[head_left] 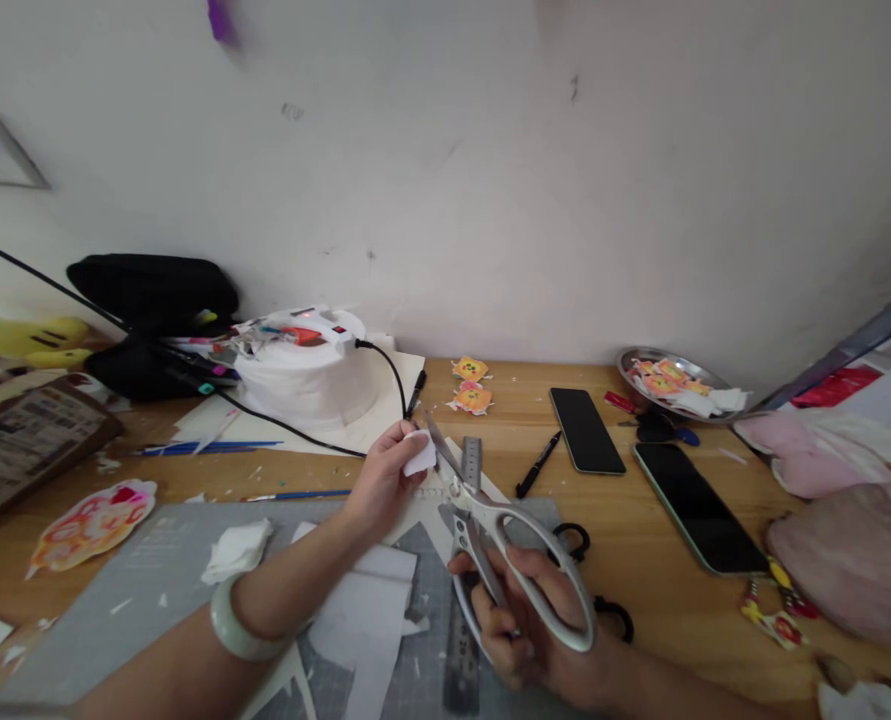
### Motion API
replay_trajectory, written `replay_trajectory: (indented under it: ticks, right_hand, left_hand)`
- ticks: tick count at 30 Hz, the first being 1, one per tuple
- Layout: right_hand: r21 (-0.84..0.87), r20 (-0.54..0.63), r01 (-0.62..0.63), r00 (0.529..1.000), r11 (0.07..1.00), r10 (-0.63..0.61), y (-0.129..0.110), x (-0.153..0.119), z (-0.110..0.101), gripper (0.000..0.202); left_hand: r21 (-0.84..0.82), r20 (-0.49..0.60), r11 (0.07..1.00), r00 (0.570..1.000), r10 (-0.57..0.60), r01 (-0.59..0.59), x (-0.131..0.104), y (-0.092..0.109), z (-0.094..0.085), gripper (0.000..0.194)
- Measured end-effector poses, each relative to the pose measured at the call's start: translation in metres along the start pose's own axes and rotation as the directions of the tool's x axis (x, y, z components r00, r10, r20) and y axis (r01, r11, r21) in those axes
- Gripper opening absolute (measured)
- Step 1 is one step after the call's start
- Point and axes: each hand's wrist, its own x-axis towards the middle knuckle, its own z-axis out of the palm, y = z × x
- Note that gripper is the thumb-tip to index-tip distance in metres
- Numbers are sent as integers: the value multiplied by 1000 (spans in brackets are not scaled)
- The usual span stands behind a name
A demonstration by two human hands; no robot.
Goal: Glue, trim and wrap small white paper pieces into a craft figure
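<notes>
My left hand [385,475] pinches a small white piece of paper [418,455] between thumb and fingers. Wrapped around the handles of large silver scissors [501,515] is my right hand [527,620]. The scissor blades point up and left, close beside the paper; whether they touch it I cannot tell. Beneath both hands lies a grey cutting mat [167,590] bearing cut white paper [362,610], a crumpled white piece [239,548] and a metal ruler [461,650], which the right hand and scissors partly cover.
Two phones [586,430] and a black pen [538,464] lie to the right. Behind them stands a metal bowl [629,365] with colourful paper cutouts. A white roll [302,385] with a black cable [392,365] is at the back left. A cardboard box [32,440] sits far left.
</notes>
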Motion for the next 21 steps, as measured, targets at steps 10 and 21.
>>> replay_trajectory:
  ticks: [10,21]
  right_hand:
    - [14,-4,17,1000,1000,-17,2,0,-1,44]
    - [9,13,14,1000,1000,-14,2,-1,-2,54]
  left_hand:
    - [-46,35,999,999,-5,7,0,0,-2,28]
    - [-55,38,998,999,-29,31,0,1,-2,28]
